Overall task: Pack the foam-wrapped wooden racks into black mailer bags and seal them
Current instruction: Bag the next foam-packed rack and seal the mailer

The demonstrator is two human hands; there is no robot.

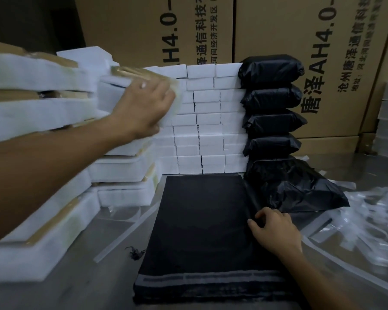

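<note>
Left hand (pixel 143 108) has its grip clamped on a foam-wrapped rack (pixel 130 86), white foam over tan wood, atop the left stack. Right hand (pixel 276 229) pinches the right edge of the flat black mailer bags (pixel 199 220) lying mid-bench (pixel 99 287). Five filled bags (pixel 271 101) stand stacked behind, against white foam blocks (pixel 211 121); little bare bench shows.

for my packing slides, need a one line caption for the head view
Left hand grips a foam-wrapped rack from the stack while right hand pinches the edge of the flat black mailer bags.
</note>
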